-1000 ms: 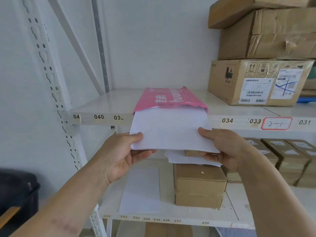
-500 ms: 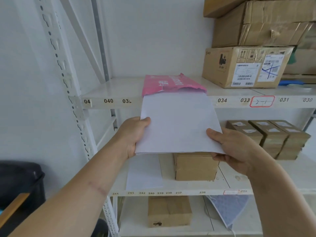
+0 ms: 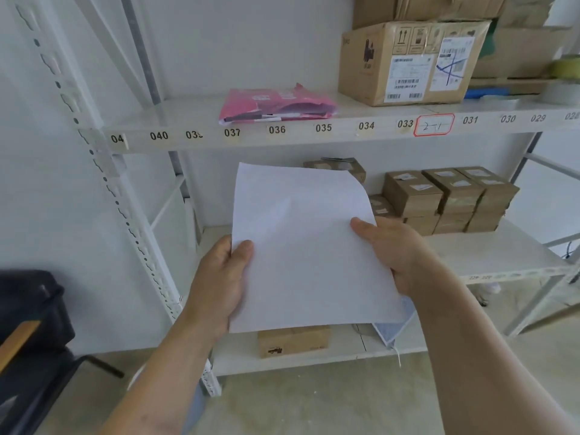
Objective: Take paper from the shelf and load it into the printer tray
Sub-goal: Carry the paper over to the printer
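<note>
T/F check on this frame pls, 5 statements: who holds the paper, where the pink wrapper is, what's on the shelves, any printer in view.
1. Both hands hold the white paper. True: the left hand grips its left edge and the right hand its right edge.
2. The pink wrapper is around the sheets being held. False: it lies on the upper shelf, apart from the paper.
3. A large cardboard box with shipping labels stands on the upper shelf, right of the pink wrapper. True.
4. The printer tray is open in front of the person. False: no printer shows in this view.
5. The small brown boxes sit on the top shelf. False: they are stacked on the shelf below it.
</note>
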